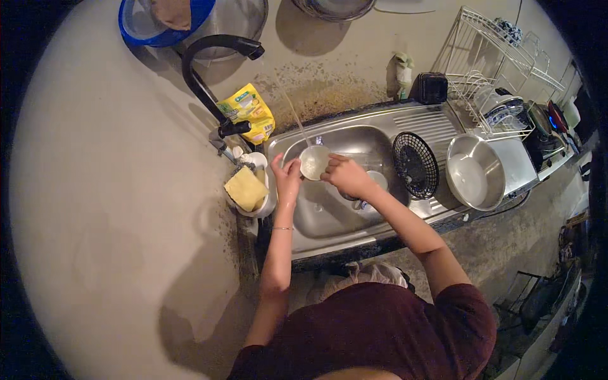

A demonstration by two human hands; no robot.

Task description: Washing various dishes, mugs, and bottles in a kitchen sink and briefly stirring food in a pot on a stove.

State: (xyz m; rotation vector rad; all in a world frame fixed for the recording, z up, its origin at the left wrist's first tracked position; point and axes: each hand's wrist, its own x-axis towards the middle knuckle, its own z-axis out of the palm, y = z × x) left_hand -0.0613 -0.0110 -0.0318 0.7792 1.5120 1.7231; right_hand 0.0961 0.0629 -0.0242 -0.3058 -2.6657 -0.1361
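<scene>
A small pale bowl [313, 163] is held over the stainless steel sink [323, 216], under a thin stream of water [295, 111] from the black faucet [199, 78]. My left hand [287, 180] grips its left rim, with the thumb and index finger spread at the edge. At the right rim are the curled fingers of my right hand [349, 175], which partly hide that side. Below my right hand, a round, light-coloured dish [377, 180] lies in the basin, partly covered by the wrist.
A white caddy [266, 209] with a yellow sponge cloth [247, 188] sits left of the sink, below a yellow pouch [254, 116]. Right of the basin stand a black plastic basket [415, 165], a steel bowl [475, 173] and a wire dish rack [498, 71] holding dishes.
</scene>
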